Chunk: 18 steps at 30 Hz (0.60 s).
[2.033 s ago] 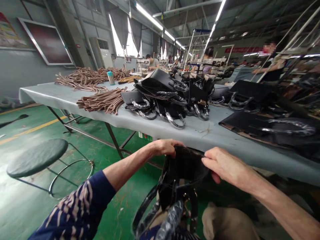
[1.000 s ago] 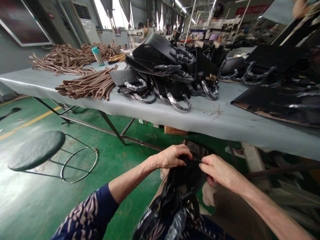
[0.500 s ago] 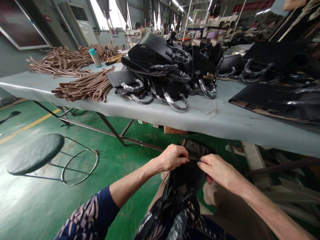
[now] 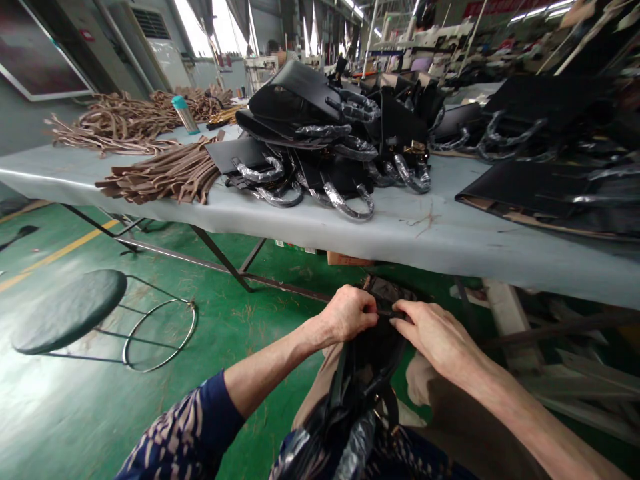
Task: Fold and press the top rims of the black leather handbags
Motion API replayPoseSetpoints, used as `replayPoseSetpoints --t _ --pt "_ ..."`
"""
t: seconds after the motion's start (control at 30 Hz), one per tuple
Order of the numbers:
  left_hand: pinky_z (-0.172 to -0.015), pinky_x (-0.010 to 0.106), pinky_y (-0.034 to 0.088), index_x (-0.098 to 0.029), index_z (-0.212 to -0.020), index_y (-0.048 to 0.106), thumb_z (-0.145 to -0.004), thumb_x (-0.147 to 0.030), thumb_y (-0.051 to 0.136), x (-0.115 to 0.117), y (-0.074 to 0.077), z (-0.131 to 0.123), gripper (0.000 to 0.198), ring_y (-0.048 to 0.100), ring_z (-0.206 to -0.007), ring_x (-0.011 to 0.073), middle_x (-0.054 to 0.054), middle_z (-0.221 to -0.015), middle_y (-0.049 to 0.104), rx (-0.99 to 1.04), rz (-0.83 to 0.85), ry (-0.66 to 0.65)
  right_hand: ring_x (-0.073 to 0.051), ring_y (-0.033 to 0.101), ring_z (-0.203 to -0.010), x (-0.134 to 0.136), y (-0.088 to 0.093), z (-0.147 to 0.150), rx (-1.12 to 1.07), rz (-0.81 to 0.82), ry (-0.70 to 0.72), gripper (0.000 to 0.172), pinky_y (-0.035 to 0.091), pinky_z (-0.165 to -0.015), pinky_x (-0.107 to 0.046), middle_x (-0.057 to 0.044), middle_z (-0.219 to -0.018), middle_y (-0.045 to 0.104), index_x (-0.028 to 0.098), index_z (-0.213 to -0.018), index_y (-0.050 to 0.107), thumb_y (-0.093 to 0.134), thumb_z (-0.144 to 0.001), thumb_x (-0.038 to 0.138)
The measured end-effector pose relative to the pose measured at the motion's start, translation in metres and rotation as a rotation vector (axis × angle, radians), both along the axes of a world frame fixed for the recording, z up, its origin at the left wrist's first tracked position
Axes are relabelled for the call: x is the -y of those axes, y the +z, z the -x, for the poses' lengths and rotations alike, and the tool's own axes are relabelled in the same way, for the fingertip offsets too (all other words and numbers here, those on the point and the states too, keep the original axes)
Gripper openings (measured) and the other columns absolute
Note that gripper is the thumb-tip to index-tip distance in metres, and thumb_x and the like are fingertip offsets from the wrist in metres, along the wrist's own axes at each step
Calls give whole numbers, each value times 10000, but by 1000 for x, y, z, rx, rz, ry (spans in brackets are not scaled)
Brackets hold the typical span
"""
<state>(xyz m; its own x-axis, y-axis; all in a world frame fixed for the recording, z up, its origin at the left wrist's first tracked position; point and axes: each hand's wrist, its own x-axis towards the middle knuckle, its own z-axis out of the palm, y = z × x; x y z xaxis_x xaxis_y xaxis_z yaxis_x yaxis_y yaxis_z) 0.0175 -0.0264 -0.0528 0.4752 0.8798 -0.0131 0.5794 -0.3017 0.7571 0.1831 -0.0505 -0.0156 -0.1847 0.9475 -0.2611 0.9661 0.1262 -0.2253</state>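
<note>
- A green floor (image 4: 210, 320) is stretching beneath a grey-covered counter (image 4: 280, 227), with a round padded stool (image 4: 70, 310) standing to the left.
- The counter is carrying brown straps (image 4: 160, 175), a teal-capped bottle (image 4: 185, 115) behind them, and a heap of black handbags (image 4: 293, 100); some handles are wearing clear plastic wrap.
- Below the counter's near edge, one black handbag (image 4: 370, 360) is resting between the person's knees, its upper edge pointing away from the body and a wrapped handle (image 4: 357, 443) lying nearest the lap.
- The left hand (image 4: 350, 312) is pinching that edge, its grip pressed together, thumb against curled fingers.
- The right hand (image 4: 430, 330) is facing it just beside, its grip apparently pinching the same edge between thumb and forefinger.
- The step in hand is seemingly working along this edge; what exactly is between the fingertips is too dark to tell.
- Going on is probably calling for both pinches to be level, holding the edge taut.
</note>
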Motion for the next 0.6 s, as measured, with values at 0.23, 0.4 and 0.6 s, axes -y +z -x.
replayPoseSetpoints --t 0.23,0.4,0.6 --pt "-521 181 317 -149 -614 618 -650 -186 512 0 0 -1 118 445 -538 88 -30 -539 530 -16 18 1 -228 618 -773 -9 -5 3 71 -2 0 132 325 -566 -276 -41 -760 669 268 -797 660 538 -784 319" --pt "-492 189 291 -151 -600 597 -646 -199 515 1 0 0 106 412 -499 82 -42 -498 485 -16 37 53 -174 612 -707 -9 -6 2 -50 -19 14 170 331 -568 -248 -25 -674 656 245 -698 658 533 -796 303" --pt "-504 195 292 -155 -586 584 -637 -195 513 1 -1 -4 95 410 -519 87 -42 -507 488 -22 37 85 -158 591 -661 -10 -7 1 -83 -12 -1 191 314 -550 -240 -13 -605 622 232 -635 638 535 -778 303"
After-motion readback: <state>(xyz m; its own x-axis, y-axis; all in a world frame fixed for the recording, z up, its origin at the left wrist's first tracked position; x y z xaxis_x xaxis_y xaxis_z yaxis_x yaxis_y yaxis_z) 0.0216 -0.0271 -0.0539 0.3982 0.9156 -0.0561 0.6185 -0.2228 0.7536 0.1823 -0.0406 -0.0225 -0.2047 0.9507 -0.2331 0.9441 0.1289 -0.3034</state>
